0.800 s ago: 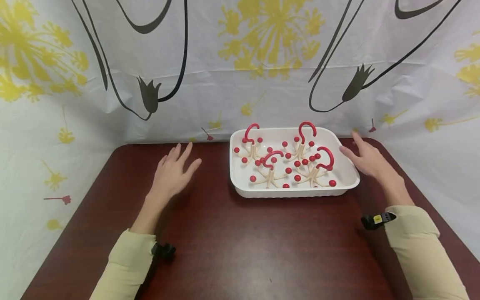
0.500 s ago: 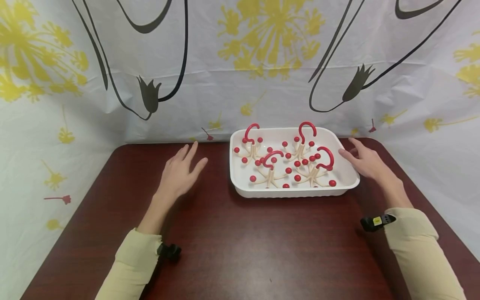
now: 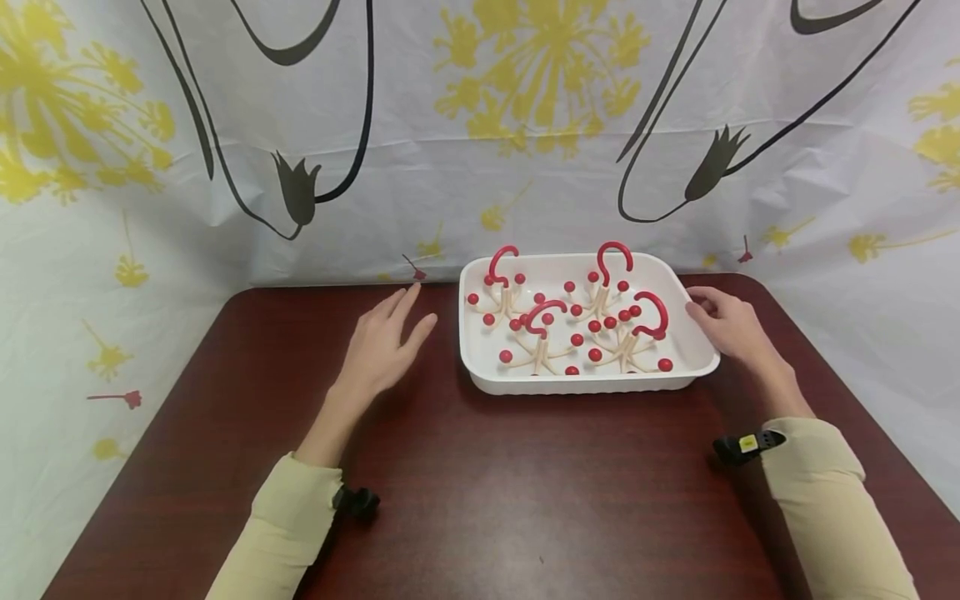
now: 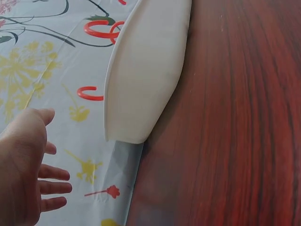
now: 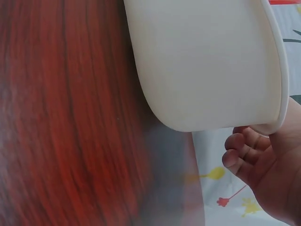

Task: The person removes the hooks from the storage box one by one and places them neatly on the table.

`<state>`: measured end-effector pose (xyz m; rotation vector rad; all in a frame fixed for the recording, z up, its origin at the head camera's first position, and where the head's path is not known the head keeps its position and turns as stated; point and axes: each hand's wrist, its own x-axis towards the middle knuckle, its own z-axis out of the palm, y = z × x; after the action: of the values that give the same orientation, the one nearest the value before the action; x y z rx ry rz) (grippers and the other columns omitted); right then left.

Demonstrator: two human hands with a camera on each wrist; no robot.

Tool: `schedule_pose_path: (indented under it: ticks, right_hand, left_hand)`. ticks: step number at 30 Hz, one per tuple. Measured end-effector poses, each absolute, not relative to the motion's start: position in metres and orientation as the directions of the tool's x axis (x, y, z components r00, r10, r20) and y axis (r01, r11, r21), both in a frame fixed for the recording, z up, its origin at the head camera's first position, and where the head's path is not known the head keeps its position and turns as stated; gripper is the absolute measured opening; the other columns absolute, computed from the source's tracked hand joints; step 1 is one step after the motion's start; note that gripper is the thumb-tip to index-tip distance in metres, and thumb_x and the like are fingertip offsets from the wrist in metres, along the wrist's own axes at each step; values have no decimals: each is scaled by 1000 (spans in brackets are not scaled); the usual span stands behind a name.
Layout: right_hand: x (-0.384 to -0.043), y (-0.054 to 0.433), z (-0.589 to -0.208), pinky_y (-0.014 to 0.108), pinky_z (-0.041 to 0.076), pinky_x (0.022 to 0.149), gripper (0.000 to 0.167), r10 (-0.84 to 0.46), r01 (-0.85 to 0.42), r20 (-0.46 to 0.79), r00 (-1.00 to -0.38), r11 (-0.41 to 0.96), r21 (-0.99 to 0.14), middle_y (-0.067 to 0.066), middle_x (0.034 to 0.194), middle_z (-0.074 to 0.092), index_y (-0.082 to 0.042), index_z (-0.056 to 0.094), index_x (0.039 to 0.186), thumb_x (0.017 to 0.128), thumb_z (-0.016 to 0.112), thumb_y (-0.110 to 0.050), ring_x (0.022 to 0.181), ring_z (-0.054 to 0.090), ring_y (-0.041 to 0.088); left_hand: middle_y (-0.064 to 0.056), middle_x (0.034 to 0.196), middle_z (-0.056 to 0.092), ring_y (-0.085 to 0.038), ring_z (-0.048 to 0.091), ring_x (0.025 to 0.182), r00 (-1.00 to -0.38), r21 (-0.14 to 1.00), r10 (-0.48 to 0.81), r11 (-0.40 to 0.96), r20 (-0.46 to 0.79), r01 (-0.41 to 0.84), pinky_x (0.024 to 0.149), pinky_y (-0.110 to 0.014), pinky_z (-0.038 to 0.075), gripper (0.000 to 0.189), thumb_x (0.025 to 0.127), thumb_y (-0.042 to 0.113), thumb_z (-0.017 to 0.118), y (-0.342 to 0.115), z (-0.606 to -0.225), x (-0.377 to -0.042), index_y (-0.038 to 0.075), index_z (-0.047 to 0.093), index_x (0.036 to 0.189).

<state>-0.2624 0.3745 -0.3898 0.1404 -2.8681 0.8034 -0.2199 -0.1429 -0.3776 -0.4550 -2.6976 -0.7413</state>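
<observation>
A white rectangular tray [image 3: 588, 387] stands at the back of the table, right of centre in the head view. In it are several cream-coloured branching pieces [image 3: 542, 357], each with red ball tips and a curved red hook [image 3: 615, 247] on top. My right hand [image 3: 738, 329] holds the tray's right end, thumb over the rim and fingers curled below it in the right wrist view. My left hand [image 3: 378, 350] hovers left of the tray, apart from it, fingers extended and thumb spread. In the left wrist view the tray's wall [image 4: 146, 70] hides most of the pieces.
The dark red-brown wooden table [image 3: 525, 500] extends in front of the tray. Close behind it hangs a white sheet [image 3: 420, 100] with yellow and dark plant prints. Each wrist carries a black camera [image 3: 358, 503] on a band.
My left hand has moved right, towards the tray's left end. My right hand has come in from beside the tray onto its right rim. The tray and its pieces have stayed put.
</observation>
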Motion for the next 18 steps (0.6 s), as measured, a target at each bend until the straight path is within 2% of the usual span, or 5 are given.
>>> schedule_pose_path:
  ticks: [6,18]
  right_hand:
    - [-261,374,-394,24,43,61,43,-22,-127,194,-981,824,-552,22,98,63,4,54,137,105,52,-24,81,57,30]
    - [-261,371,-395,20,42,59,44,11,-108,193,-981,795,-597,22,97,62,4,54,137,106,51,-25,78,54,25]
  left_hand:
    - [-17,151,47,-33,42,139,-906,496,232,775,353,392,115,-54,32,65,104,52,47,-131,-376,-218,11,42,154]
    - [-10,144,53,-26,50,130,-882,570,304,677,360,466,110,-49,40,57,103,42,54,-99,-366,-214,10,48,149]
